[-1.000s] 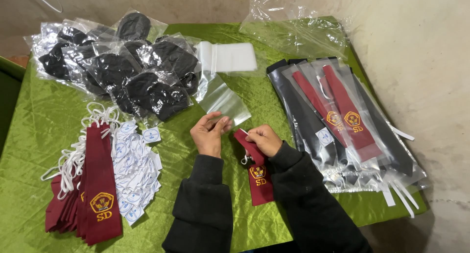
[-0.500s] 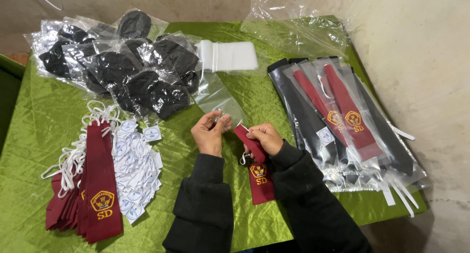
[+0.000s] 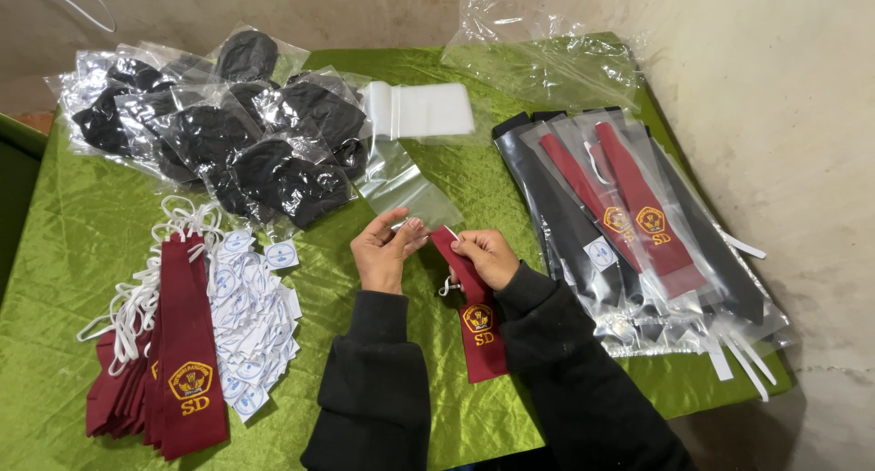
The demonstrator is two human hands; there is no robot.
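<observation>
Single head-worn view, looking steeply down and forward over a table.

Set above and behind the black-sleeved forearms, close enough that the left hand (image 3: 385, 249) and right hand (image 3: 486, 255) sit just below frame centre. Facing the far pale plaster wall (image 3: 319, 10), with the crinkled green satin tablecloth (image 3: 82, 243) filling most of the frame. Bounded right by a second plaster wall (image 3: 784, 115), left by a dark green edge. Near table edge cropped at bottom. No second view to overlap.

Left hand (image 3: 383, 252) and right hand (image 3: 488, 257) meet at tie (image 3: 474, 307) top, apparently over worktop (image 3: 64, 252). Tie stack (image 3: 173, 352) far left; bagged ties (image 3: 629, 225) right; bagged caps (image 3: 228, 134) beyond; empty bag (image 3: 406, 179) just beyond.
</observation>
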